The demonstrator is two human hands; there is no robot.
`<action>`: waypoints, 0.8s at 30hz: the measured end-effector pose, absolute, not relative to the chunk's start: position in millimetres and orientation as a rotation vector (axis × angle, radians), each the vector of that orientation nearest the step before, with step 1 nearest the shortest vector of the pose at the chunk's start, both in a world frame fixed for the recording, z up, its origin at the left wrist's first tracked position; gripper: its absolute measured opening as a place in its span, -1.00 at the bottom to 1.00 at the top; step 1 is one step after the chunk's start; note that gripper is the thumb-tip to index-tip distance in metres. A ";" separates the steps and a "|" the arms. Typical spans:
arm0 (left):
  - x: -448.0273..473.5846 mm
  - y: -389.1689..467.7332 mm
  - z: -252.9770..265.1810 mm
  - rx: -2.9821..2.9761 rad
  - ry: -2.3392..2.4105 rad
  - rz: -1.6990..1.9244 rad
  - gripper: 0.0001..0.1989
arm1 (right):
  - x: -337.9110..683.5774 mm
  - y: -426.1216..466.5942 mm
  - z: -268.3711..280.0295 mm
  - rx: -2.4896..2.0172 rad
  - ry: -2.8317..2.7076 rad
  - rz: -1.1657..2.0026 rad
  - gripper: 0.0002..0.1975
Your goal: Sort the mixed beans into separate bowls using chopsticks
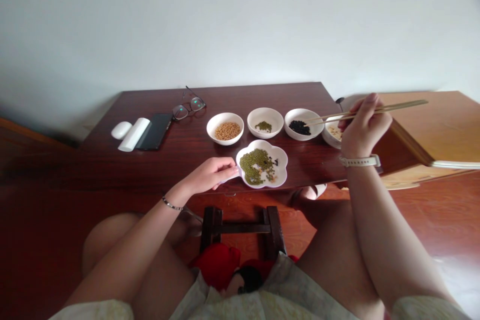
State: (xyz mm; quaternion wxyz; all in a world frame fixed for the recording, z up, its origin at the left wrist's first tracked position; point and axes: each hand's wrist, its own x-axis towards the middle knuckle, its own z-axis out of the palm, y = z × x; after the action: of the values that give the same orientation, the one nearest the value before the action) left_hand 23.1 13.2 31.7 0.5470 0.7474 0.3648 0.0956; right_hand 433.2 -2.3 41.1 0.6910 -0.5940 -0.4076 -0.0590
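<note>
On the dark wooden counter (187, 155) in front of you sit five dishes: one flower-shaped plate (280, 166) nearest you and four round bowls in a row behind it. Your left hand (212, 174) rests at the plate's left rim, fingers loosely curled and touching the edge. That plate holds mostly green beans (257, 164), with a few dark and pale ones mixed in on its right side.

Your right hand (362, 130) is raised over the right end of the row, fingers pinched around one pair of chopsticks (375, 110). Their tips point left and hover above the bowl of black beans (303, 123), the third in the row. Whether a bean is caught between the tips is too small to tell. Counting from the left, the first bowl (225, 128) holds yellow beans, the second bowl (265, 122) a small heap of green ones, and the fourth bowl (332, 132), partly hidden behind your right hand, holds pale ones.

Well apart, at the counter's left end, lie one pair of glasses (189, 106), one dark phone (155, 131), one white tube (134, 134) and one white mouse (121, 130).
</note>
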 end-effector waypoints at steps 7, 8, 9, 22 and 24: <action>20.6 12.4 23.0 1.808 0.879 0.294 -0.57 | 423.1 -13.5 40.2 -1.064 -0.768 0.094 -0.54; 20.3 12.2 21.4 1.816 0.884 0.314 -0.59 | 421.7 -15.1 39.0 -1.023 -0.759 0.130 -0.54; 20.1 11.7 19.8 1.827 0.895 0.336 -0.60 | 419.9 -16.6 37.7 -0.992 -0.759 0.161 -0.53; 19.6 3.0 14.7 1.908 0.983 0.548 -0.52 | 380.9 -30.3 31.4 -1.042 -0.966 0.501 -0.38; 19.6 2.3 14.3 1.902 0.989 0.565 -0.51 | 374.2 -30.7 30.9 -1.110 -1.040 0.527 -0.38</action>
State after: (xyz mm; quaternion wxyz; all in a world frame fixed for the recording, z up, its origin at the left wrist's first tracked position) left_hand 19.6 2.3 14.3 0.4459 0.7680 0.3992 0.2283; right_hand 374.2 -30.7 30.9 0.6933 -0.4968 -0.4656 0.2361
